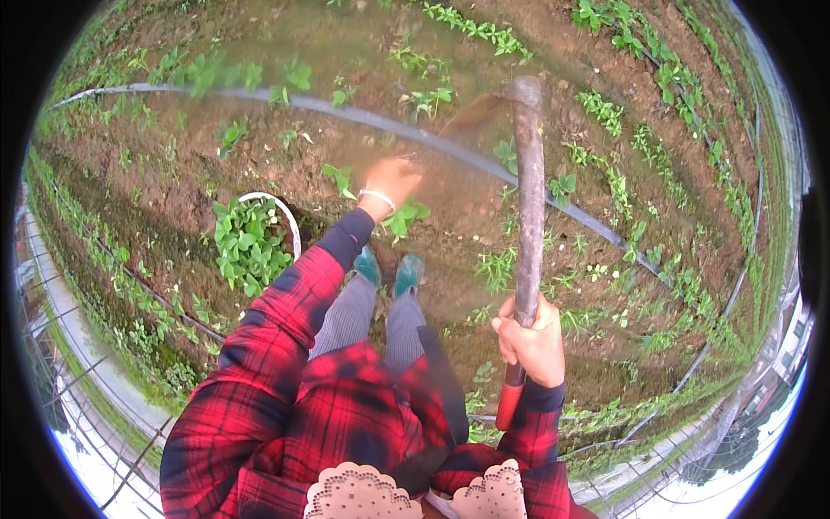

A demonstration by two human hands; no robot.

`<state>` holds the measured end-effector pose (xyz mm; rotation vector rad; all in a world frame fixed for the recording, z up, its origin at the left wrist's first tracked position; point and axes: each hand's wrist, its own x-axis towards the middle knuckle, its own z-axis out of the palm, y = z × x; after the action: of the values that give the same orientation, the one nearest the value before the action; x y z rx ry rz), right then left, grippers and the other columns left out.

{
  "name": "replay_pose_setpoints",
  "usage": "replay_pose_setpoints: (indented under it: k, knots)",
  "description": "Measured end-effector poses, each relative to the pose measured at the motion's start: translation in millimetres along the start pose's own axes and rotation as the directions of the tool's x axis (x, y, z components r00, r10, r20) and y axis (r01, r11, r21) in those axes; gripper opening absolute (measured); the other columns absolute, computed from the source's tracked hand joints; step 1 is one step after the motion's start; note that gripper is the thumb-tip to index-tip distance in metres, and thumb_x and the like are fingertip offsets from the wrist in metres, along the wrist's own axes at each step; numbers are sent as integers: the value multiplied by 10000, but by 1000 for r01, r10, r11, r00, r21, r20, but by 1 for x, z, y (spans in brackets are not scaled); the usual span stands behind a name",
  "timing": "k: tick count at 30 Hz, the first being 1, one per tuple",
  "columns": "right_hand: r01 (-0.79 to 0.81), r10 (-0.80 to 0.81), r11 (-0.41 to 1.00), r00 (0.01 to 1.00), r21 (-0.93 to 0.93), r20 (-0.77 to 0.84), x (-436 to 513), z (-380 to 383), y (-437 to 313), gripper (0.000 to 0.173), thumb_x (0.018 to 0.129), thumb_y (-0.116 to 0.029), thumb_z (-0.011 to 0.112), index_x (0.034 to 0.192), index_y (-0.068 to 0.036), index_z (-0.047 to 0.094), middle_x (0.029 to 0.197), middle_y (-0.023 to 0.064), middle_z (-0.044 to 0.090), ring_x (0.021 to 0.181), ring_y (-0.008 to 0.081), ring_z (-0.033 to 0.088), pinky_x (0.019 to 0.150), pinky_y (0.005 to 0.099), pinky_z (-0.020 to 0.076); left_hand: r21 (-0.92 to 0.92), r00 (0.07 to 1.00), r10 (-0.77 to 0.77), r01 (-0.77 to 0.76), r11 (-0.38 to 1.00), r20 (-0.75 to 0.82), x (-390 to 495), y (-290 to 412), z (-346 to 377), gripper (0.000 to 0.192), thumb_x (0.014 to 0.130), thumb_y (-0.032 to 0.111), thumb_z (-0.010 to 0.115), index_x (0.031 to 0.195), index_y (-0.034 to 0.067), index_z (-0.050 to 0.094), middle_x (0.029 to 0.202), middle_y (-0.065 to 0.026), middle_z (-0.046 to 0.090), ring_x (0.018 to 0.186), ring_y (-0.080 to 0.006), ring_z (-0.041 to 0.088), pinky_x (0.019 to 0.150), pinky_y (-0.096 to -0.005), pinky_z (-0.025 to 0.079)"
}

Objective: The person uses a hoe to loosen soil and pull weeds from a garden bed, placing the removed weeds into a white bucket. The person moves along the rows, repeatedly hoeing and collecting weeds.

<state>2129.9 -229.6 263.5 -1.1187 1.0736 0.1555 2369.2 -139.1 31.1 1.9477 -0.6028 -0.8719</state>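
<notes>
My right hand (535,334) grips the wooden handle (529,214) of a short hoe, near its red lower end (509,403). The hoe stands with its head up and away from me, and its metal blade (476,115), blurred, points left over the drip hose (454,149). My left hand (393,181), wearing a pale bracelet, reaches out over the soil. Its fingers are blurred, so whether anything is between them cannot be made out. A small leafy plant (405,217) is just below that hand. Left of my forearm stands a white-rimmed bucket (290,220) full of green seedlings (249,246).
My green shoes (408,274) stand on the brown soil between planted rows. Low weeds (498,269) grow near the hoe handle. More plant rows (681,78) and another dark hose (739,292) curve along the right. A metal frame (71,376) runs along the lower left edge.
</notes>
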Motion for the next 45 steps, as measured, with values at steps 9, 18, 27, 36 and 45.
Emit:
replay_pose_setpoints:
  k: [9, 18, 27, 36, 45]
  knots:
    - [-119, 122, 992, 990, -50, 70, 13, 21, 18, 137, 760, 23, 591, 816, -31, 478, 523, -5, 467, 378, 69, 446, 336, 221, 345, -59, 994, 97, -100, 993, -48, 15, 44, -20, 201, 791, 128, 647, 956, 13, 666, 775, -22, 667, 697, -53, 576, 637, -235, 479]
    - [-7, -24, 966, 993, -260, -118, 76, 22, 73, 114, 749, -21, 584, 791, 7, 482, 533, 51, 501, 368, 123, 484, 341, 273, 383, 448, 990, 25, 41, 893, -139, -43, -80, -52, 202, 749, 245, 608, 795, 64, 686, 683, -127, 649, 638, -236, 643, 646, -332, 505]
    - [292, -31, 375, 953, -880, 303, 110, 50, 202, 155, 745, -129, 559, 830, -4, 525, 701, 230, 606, 668, 417, 599, 612, 506, 486, 387, 742, -652, 653, 651, -156, -190, -232, -88, 368, 708, 354, 692, 774, -8, 675, 610, -120, 638, 501, -214, 618, 606, -333, 514]
    - [204, -35, 389, 978, -898, 207, 69, 31, 157, 229, 706, -110, 603, 868, 28, 518, 663, 256, 580, 646, 419, 594, 566, 477, 474, 420, 428, -901, 833, 361, -74, -272, -282, -77, 875, 701, 622, 600, 1213, -71, 449, 1034, -255, 596, 1018, -357, 571, 857, -390, 465]
    - [40, -134, 145, 991, -989, 20, 202, -37, 104, 189, 642, -53, 612, 776, 37, 514, 607, 215, 555, 620, 372, 601, 588, 425, 466, 576, 544, -838, 673, 464, 38, -316, -360, -52, 320, 825, 335, 524, 933, 72, 671, 982, -160, 643, 936, -294, 621, 778, -380, 497]
